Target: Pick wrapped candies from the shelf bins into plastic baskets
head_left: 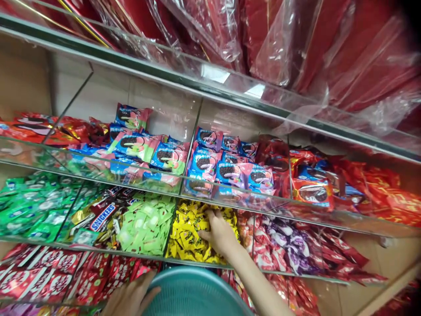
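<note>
My right hand [219, 232] reaches into a compartment of small yellow-wrapped candies [187, 230]. Its thumb and fingers are apart, with the fingertips down among the wrappers and nothing visibly gripped. At the bottom, my left hand [133, 294] grips the left rim of a round teal plastic basket [194, 285], thumb at the edge. The basket sits just below the yellow candies; its bottom is out of view. Light green candy packets [148, 224] fill the compartment left of the yellow ones, beside a Snickers bar [103, 216].
Clear dividers and a front lip [158, 186] bound each compartment. Blue and pink cookie packs [204, 162] lie on the shelf above. Purple and white candies [296, 245] are to the right, green packets [29, 206] far left. Red packets [39, 272] lie below. Red plastic-wrapped items [269, 39] stand on top.
</note>
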Demonstrator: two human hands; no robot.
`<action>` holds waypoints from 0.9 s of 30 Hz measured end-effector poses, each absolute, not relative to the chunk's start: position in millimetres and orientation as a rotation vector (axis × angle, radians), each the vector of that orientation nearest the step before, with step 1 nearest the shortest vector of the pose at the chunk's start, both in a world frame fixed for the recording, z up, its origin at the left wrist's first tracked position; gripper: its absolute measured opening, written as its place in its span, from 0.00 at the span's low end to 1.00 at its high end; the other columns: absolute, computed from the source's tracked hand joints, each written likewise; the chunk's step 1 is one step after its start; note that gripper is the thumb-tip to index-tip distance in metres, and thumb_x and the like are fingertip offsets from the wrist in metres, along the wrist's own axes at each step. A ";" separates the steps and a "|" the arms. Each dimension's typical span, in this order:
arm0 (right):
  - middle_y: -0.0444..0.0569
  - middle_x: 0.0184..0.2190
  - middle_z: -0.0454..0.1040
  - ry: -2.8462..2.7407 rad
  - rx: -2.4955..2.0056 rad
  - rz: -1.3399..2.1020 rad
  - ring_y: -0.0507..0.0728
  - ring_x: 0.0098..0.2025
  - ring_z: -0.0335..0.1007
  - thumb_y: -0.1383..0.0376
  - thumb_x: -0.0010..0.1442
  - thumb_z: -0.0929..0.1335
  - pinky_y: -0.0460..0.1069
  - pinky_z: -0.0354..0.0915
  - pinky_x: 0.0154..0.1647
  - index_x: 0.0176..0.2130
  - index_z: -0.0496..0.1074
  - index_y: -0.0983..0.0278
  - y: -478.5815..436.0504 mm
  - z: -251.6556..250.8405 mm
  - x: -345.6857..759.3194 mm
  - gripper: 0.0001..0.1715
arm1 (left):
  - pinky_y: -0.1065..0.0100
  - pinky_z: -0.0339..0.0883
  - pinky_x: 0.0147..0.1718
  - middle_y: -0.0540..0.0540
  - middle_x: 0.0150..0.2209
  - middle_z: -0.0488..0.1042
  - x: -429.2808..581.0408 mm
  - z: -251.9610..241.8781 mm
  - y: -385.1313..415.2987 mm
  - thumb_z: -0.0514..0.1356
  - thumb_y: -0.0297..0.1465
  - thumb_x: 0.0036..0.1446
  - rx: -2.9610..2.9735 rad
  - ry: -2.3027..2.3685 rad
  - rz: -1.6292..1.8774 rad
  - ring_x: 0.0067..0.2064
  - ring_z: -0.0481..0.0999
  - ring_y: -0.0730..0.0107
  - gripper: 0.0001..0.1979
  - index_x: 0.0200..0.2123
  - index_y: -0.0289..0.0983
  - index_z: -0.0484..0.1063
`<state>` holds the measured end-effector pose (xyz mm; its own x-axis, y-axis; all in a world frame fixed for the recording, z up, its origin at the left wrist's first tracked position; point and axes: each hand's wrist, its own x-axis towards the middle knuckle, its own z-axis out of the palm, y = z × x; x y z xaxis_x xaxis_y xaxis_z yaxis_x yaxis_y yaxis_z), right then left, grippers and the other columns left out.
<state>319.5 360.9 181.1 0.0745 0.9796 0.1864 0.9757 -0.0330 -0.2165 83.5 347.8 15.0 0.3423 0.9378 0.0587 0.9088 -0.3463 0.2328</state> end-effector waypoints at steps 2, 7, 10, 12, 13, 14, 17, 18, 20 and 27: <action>0.58 0.49 0.61 -1.940 -2.089 0.053 0.61 0.43 0.68 0.59 0.51 0.67 0.51 0.59 0.37 0.50 0.58 0.64 363.4 180.8 321.4 0.28 | 0.57 0.64 0.46 0.45 0.48 0.73 89.9 27.7 344.1 0.49 0.39 0.57 2.425 1.758 0.252 0.47 0.72 0.58 0.21 0.54 0.46 0.62; 0.55 0.45 0.63 -1.965 -2.045 0.072 0.58 0.41 0.66 0.60 0.49 0.68 0.49 0.57 0.36 0.44 0.60 0.64 366.7 178.2 328.2 0.23 | 0.59 0.65 0.42 0.44 0.45 0.74 96.5 45.7 339.6 0.47 0.42 0.58 2.471 1.742 0.280 0.44 0.73 0.58 0.20 0.52 0.46 0.64; 0.51 0.40 0.67 -2.059 -1.940 0.052 0.56 0.38 0.65 0.61 0.48 0.67 0.47 0.55 0.34 0.41 0.60 0.63 366.2 177.0 332.9 0.19 | 0.60 0.64 0.40 0.44 0.45 0.74 95.3 47.3 338.0 0.45 0.43 0.59 2.494 1.716 0.287 0.43 0.73 0.58 0.20 0.51 0.45 0.64; 0.49 0.37 0.68 -2.089 -1.913 0.032 0.55 0.36 0.65 0.63 0.48 0.67 0.47 0.54 0.32 0.40 0.61 0.62 366.0 176.5 335.6 0.18 | 0.60 0.64 0.40 0.43 0.44 0.73 95.1 49.1 336.7 0.43 0.43 0.59 2.515 1.709 0.291 0.43 0.73 0.58 0.21 0.51 0.44 0.63; 0.48 0.36 0.69 -2.094 -1.910 0.024 0.55 0.34 0.65 0.64 0.48 0.67 0.47 0.54 0.31 0.39 0.61 0.61 366.1 176.2 336.9 0.17 | 0.61 0.64 0.39 0.43 0.43 0.74 95.4 50.6 336.1 0.43 0.44 0.59 2.519 1.706 0.286 0.43 0.73 0.58 0.21 0.51 0.44 0.63; 0.48 0.36 0.69 -2.096 -1.906 0.019 0.54 0.34 0.65 0.64 0.48 0.66 0.47 0.54 0.31 0.39 0.61 0.61 366.3 176.0 338.0 0.17 | 0.62 0.64 0.39 0.43 0.43 0.74 95.8 52.2 335.6 0.43 0.44 0.59 2.519 1.704 0.280 0.43 0.73 0.59 0.21 0.51 0.43 0.63; 0.49 0.38 0.70 -2.111 -1.836 0.030 0.55 0.36 0.65 0.65 0.48 0.65 0.47 0.55 0.34 0.41 0.62 0.61 366.8 175.6 340.5 0.18 | 0.63 0.63 0.39 0.43 0.41 0.74 97.0 56.8 334.9 0.42 0.43 0.59 2.518 1.699 0.256 0.42 0.73 0.60 0.21 0.51 0.42 0.62; 0.49 0.40 0.70 -2.121 -1.804 0.036 0.55 0.38 0.65 0.66 0.49 0.65 0.47 0.56 0.36 0.42 0.62 0.61 366.7 175.9 341.1 0.18 | 0.63 0.63 0.38 0.42 0.41 0.74 97.2 57.6 335.0 0.42 0.43 0.59 2.519 1.700 0.245 0.42 0.73 0.60 0.22 0.51 0.42 0.62; 0.49 0.41 0.70 -2.124 -1.777 0.042 0.55 0.40 0.65 0.66 0.50 0.64 0.47 0.56 0.38 0.42 0.64 0.60 366.0 177.4 342.3 0.17 | 0.63 0.64 0.38 0.42 0.41 0.74 97.4 58.2 335.4 0.42 0.44 0.59 2.531 1.700 0.236 0.42 0.73 0.59 0.22 0.52 0.42 0.61; 0.47 0.34 0.73 -1.929 -1.604 0.076 0.53 0.37 0.66 0.64 0.53 0.61 0.47 0.58 0.41 0.35 0.70 0.63 363.9 188.2 351.8 0.11 | 0.62 0.65 0.36 0.41 0.40 0.74 98.5 60.2 334.4 0.41 0.43 0.60 2.614 1.674 0.262 0.41 0.74 0.57 0.22 0.50 0.41 0.62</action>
